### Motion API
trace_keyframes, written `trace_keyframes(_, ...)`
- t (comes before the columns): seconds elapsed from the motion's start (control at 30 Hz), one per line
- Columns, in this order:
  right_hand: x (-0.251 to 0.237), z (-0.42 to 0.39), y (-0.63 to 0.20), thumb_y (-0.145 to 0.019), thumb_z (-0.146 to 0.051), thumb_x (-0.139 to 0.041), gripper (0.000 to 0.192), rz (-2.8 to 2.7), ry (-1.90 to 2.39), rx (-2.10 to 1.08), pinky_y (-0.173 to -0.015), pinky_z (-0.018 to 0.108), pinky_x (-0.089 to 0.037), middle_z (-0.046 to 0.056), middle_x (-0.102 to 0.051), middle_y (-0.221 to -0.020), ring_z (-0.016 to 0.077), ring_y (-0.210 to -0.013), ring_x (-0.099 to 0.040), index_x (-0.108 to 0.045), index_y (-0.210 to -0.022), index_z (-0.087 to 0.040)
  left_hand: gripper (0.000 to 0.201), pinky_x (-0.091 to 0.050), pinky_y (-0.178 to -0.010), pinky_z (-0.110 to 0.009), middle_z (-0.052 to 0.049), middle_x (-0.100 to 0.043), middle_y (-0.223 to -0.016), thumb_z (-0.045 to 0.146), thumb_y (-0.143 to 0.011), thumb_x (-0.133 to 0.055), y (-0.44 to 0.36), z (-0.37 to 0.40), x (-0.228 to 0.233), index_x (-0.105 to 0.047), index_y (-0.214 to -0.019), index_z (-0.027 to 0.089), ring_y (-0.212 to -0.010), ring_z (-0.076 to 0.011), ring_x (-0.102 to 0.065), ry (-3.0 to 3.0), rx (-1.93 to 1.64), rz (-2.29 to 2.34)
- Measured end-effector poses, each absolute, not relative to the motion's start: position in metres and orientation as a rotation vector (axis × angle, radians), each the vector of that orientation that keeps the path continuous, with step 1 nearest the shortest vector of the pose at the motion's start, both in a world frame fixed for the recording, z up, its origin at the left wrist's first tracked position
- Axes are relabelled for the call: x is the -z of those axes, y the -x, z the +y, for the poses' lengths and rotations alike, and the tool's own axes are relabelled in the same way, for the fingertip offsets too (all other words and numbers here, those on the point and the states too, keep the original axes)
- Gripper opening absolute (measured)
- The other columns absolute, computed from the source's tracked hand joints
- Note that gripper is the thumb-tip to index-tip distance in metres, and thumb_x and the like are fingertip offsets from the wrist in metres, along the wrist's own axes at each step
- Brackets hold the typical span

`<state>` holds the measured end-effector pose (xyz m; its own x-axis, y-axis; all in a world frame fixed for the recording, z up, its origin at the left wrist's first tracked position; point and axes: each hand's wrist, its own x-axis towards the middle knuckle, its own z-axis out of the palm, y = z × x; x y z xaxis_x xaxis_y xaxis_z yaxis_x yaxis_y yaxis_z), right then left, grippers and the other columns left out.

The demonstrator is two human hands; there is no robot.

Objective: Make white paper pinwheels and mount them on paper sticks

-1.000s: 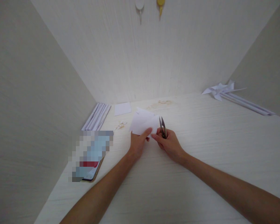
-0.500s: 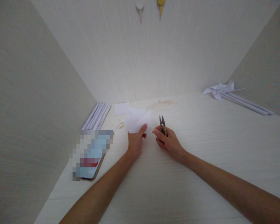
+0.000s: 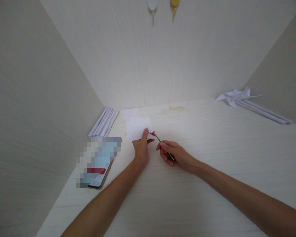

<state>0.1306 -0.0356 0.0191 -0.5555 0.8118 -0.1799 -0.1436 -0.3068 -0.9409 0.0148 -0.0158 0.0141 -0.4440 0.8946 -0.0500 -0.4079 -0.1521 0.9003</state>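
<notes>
Paper [image 3: 137, 128], a small white folded piece, sits low over the table [image 3: 212, 158], pinched at its near right corner by the left hand [image 3: 141, 148], whose thumb lies on top while the fingers close underneath. The right hand [image 3: 175, 154] is just beside it, fingers wrapped shut around a pair of small metal snips [image 3: 162, 145]. The thin blades stick out past the fingertips, pointing up and left so that the tips reach the paper's edge right at the left thumb; whether the blades are parted I cannot tell.

Just behind the held piece, another white sheet [image 3: 131, 113] lies flat near the back wall. To the left, a bundle of white rolled paper sticks [image 3: 104, 122] lies along the side wall. Nearer, a phone [image 3: 98, 163] rests flat, its screen blurred out. Far off to the right, well apart from the hands, a white paper pinwheel [image 3: 233, 96] lies on its long stick. Two hooks [image 3: 174, 6], one white and one yellow, hang high on the back wall.
</notes>
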Motion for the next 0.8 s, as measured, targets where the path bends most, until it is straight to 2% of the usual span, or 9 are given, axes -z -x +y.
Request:
trace_keyframes(0.37, -0.0189, -0.0339, -0.1311, -0.069, -0.037, -0.054, 0.023, -1.129, 0.894, -1.975, -0.029, 0.016, -0.009, -0.01, -0.037, -0.039, 0.0, -0.027, -0.022, -0.05, -0.069, -0.014, 0.024, -0.041, -0.044, -0.021, -0.002, -0.064, -0.059, 0.032, -0.06, -0.063, -0.0142, -0.0152, -0.0117, -0.057, -0.075, 0.013, -0.053, -0.014, -0.061, -0.731, -1.646, 1.173)
trace_keyframes(0.8, -0.0202, -0.0325, -0.13, -0.075, -0.029, -0.048, 0.018, -1.105, 0.94, -1.985, -0.027, 0.015, -0.009, -0.009, -0.037, -0.036, 0.0001, -0.025, -0.021, -0.05, -0.065, -0.015, 0.023, -0.04, -0.042, -0.019, 0.0, -0.063, -0.058, 0.03, -0.062, -0.063, -0.0145, -0.0142, -0.0094, -0.056, -0.077, 0.013, -0.052, -0.0125, -0.06, -0.752, -1.668, 1.169)
